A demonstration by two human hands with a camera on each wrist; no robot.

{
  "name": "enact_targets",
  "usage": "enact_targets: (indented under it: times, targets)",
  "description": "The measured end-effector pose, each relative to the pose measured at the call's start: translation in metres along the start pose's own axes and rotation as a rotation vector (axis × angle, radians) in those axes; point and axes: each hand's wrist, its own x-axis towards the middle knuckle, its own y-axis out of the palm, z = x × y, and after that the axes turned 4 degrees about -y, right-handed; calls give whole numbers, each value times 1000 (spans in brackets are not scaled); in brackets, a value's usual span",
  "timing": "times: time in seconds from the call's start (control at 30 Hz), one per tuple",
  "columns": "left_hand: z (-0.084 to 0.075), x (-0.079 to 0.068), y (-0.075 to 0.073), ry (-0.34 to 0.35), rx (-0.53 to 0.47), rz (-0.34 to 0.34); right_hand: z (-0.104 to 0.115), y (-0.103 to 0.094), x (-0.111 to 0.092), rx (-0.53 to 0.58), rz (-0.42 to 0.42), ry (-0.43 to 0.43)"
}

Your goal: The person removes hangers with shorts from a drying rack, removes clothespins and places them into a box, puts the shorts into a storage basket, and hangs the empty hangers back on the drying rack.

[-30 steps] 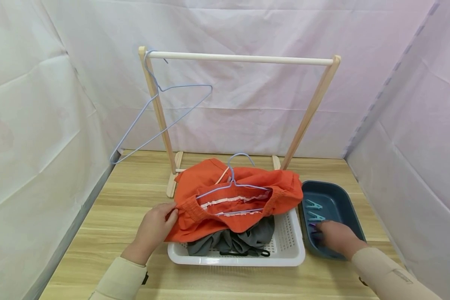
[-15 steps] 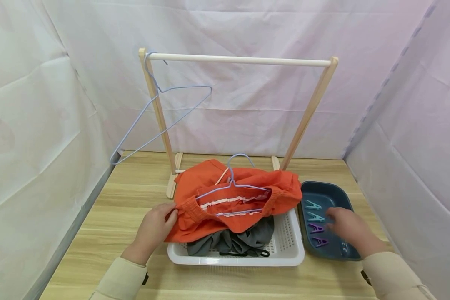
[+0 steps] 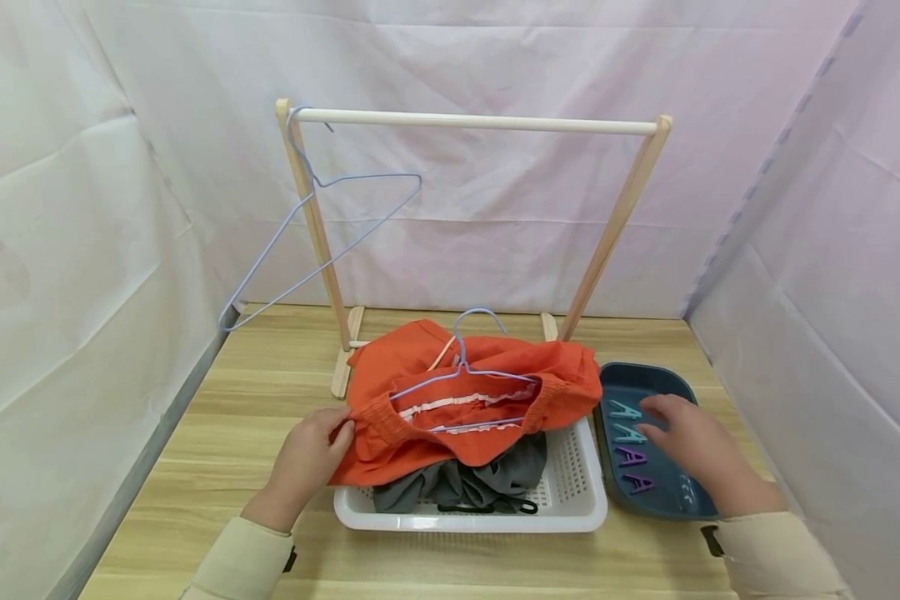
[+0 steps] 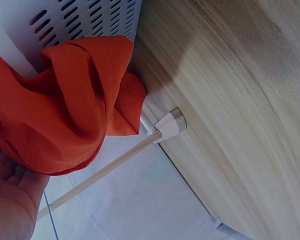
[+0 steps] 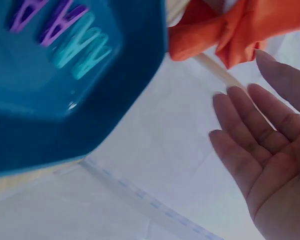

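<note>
An orange garment with a gathered elastic waistband (image 3: 412, 354) is spread over a white perforated basket (image 3: 596, 500). A light-blue wire hanger (image 3: 462, 354) sits inside its waist opening, hook pointing up. My left hand (image 3: 307, 454) pinches the garment's left edge near the waistband. My right hand (image 3: 701, 442) hovers over the dark blue tray (image 3: 648, 379), holding nothing, and its fingers (image 5: 245, 160) are spread loosely in the right wrist view. Two turquoise clothes pegs (image 3: 627, 410) and two purple clothes pegs (image 3: 632, 456) lie in a column in the tray.
Behind the basket stands a wooden rack with a white rail (image 3: 465, 121). Another blue hanger (image 3: 315, 179) hangs at the rail's left end. Dark grey cloth (image 3: 457, 483) lies in the basket under the orange garment. White fabric walls enclose the table (image 3: 232, 400).
My right hand has lifted away from the pegs and shifted up and to the right, uncovering the purple pegs. The left hand still holds the garment's edge.
</note>
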Motion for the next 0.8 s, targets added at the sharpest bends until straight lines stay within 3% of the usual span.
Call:
enact_targets:
  times: [0.2, 0.5, 0.8]
  targets:
    - [0, -1, -1, -8, 1, 0, 25, 2, 2, 80, -110, -12]
    - [1, 0, -1, 24, 5, -25, 57, 6, 16, 131, -126, -36]
    - [0, -1, 0, 15, 0, -11, 71, 10, 26, 161, -127, -71]
